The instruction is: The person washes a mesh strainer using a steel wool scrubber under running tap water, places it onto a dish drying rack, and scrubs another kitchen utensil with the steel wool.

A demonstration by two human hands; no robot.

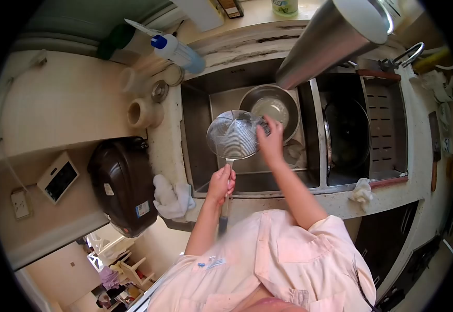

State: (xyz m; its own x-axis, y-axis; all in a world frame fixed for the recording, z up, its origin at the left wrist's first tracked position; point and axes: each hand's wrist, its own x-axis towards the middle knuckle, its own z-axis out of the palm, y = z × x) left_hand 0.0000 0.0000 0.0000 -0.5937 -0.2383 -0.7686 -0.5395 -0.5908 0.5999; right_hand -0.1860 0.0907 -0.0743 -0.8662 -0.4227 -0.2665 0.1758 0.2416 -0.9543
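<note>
Over the sink's left basin [200, 171], a round wire strainer [232, 136] is held up with its mesh bowl facing me. My left hand [220, 184] is closed around the strainer's handle, just below the bowl. At the right side of the mesh, my right hand [271, 138] pinches a grey scouring pad [263, 125], partly covered by the fingers. Behind the strainer a metal bowl [293, 112] sits in the basin, its left part hidden by the mesh.
A large metal cylinder [325, 44] juts over the basin's back right. The right basin holds a dark round pan [347, 132]. White cloths [172, 197] lie on the front counter beside a dark brown appliance [120, 184]. A blue-capped bottle [180, 53] stands back left; a knife [434, 148] lies far right.
</note>
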